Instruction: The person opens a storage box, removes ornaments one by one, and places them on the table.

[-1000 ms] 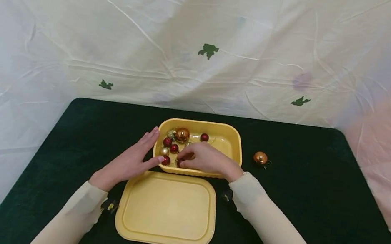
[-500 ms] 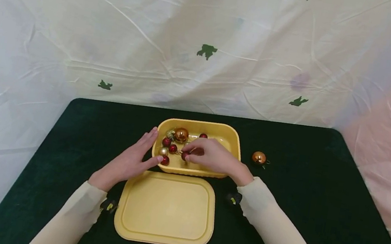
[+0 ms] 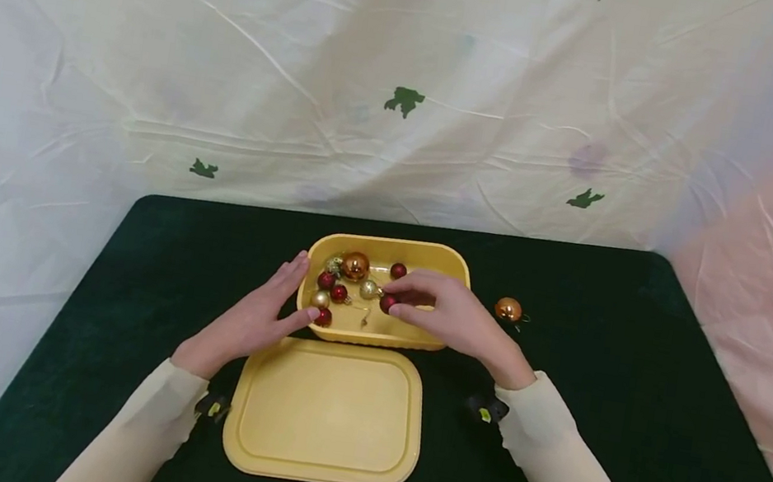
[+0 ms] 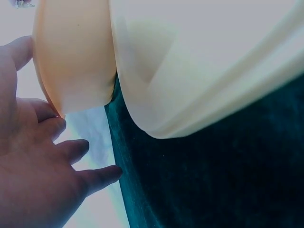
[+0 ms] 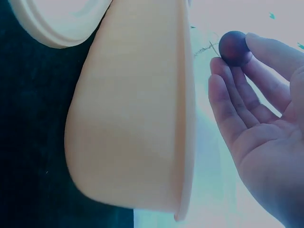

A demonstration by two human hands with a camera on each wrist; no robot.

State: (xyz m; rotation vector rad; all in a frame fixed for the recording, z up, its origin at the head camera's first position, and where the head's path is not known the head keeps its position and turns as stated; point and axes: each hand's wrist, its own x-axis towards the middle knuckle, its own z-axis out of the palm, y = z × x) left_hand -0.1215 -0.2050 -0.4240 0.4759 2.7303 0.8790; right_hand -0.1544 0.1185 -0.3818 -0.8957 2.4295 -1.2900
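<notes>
My right hand [image 3: 460, 323] pinches a small dark red bauble [image 3: 388, 304] between thumb and fingertips over the yellow container [image 3: 443, 262]. In the right wrist view, this bauble [image 5: 233, 48] shows above the rim level, its hanging loop to the left. My left hand [image 3: 250, 325] lies along the container's left end, fingers fairly straight, thumb over the near left rim. The left wrist view has its fingers touching the outer wall [image 4: 76, 57]. Inside, mostly to the left, sit several baubles: a large copper one [image 3: 356, 266], a glittery gold one [image 3: 369, 289] and red ones.
A flat yellow lid [image 3: 326, 415] lies on the dark green cloth, just in front of the container. One copper bauble [image 3: 508, 309] rests on the cloth [image 3: 595, 347] to the container's right. A pale curtain [image 3: 288, 93] hangs behind the table.
My right hand has lifted the dark red bauble and moved right with it, uncovering the glittery gold bauble and a loose bit on the container floor. The left hand stays at the container's end.
</notes>
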